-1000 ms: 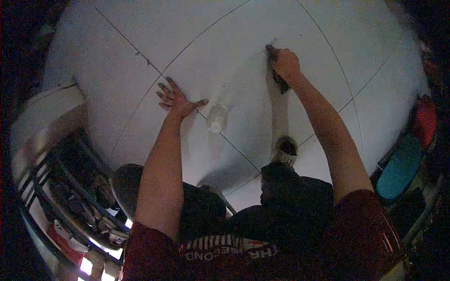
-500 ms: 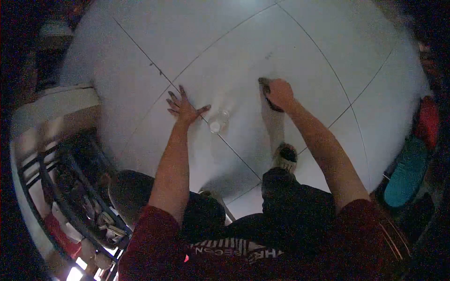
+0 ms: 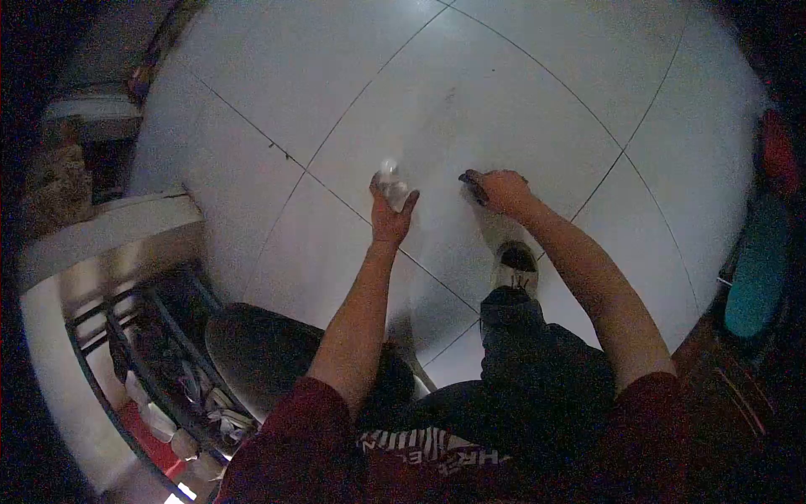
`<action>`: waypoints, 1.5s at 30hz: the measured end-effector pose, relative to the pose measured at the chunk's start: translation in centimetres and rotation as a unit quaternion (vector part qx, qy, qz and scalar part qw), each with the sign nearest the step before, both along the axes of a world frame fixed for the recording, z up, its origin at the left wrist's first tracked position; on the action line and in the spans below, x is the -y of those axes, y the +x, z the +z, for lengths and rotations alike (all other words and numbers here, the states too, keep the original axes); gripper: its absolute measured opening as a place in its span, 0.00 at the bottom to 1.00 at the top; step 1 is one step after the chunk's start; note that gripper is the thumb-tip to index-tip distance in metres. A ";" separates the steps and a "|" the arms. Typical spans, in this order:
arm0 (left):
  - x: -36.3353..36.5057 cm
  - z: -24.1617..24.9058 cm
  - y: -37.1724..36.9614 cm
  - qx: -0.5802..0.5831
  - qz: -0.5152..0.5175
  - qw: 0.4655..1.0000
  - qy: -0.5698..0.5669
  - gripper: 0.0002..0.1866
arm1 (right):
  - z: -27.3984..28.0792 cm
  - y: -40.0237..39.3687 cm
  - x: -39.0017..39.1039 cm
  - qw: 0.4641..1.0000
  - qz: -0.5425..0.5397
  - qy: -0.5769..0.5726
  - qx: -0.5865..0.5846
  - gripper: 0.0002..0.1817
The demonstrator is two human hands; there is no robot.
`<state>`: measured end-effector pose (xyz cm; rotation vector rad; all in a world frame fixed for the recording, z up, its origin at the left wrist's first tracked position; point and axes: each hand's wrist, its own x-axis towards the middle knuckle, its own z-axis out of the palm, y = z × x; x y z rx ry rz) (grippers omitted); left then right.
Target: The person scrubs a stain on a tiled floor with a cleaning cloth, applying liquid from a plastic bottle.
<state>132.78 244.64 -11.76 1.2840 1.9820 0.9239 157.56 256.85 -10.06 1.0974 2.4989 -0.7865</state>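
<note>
A small clear container (image 3: 393,182), see-through with a bright spot at its far end, sits between the thumb and fingers of my left hand (image 3: 389,217). The fingers curve round its near side, just over the pale tiled floor (image 3: 336,101). To the right of it, my right hand (image 3: 502,195) is closed, its fingers curled down and dark in shadow. What it grips, if anything, I cannot tell. A shadow falls on the floor beneath that hand.
My shoe (image 3: 514,270) rests on the floor below my right hand. At the left stands a dark metal rack (image 3: 126,336) with assorted items, beside a pale curved ledge (image 3: 109,231). A teal oval item (image 3: 756,281) and a red one (image 3: 779,151) lie at the right edge.
My left hand, spread open beside the clear container before, has moved right and closed round it; the container is now farther forward. My right hand stays curled, slightly lower in view.
</note>
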 end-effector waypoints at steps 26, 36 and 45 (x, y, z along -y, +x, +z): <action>-17.7 0.9 0.0 -0.262 -0.199 0.942 -0.061 0.46 | 2.2 8.1 5.7 0.987 -0.150 -0.040 -0.044 0.22; -13.7 -2.2 -1.1 -0.087 -0.124 0.985 0.086 0.47 | 2.0 8.1 6.7 0.991 -0.132 -0.018 -0.025 0.20; -6.2 -3.7 -3.4 -0.123 0.016 0.981 0.149 0.45 | 2.1 6.6 5.0 0.992 -0.121 -0.020 -0.017 0.19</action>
